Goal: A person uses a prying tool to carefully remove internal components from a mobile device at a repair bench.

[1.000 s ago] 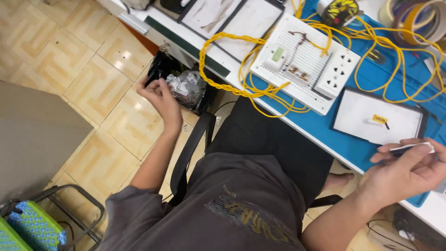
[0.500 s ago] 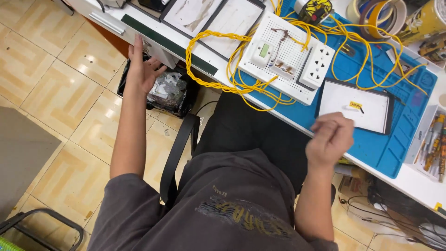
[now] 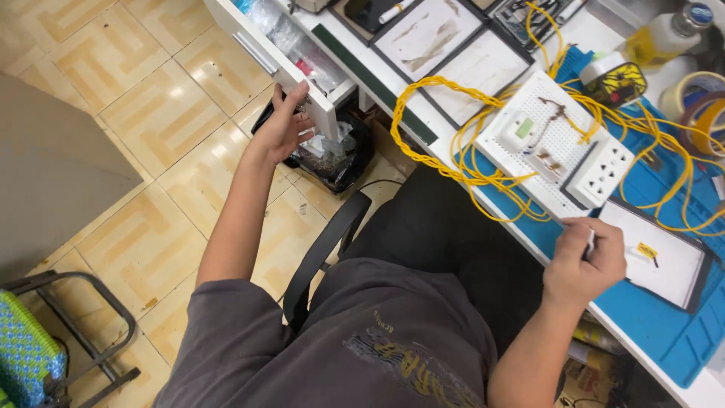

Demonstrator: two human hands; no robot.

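A small green rectangular label (image 3: 524, 128) sits on the white perforated board (image 3: 538, 140), on the side toward the desk's back edge. Beyond the board's far corner stands a pale yellow bottle with a blue cap (image 3: 664, 36); clear plastic packets (image 3: 291, 41) fill the open white drawer (image 3: 273, 64) left of the board.

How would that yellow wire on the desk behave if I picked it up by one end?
The yellow wire would probably be floppy: it lies in loose, tangled loops. It likely drags rather than lifts clean, since strands run across the white perforated board and the blue mat. It looks thin, so probably light.
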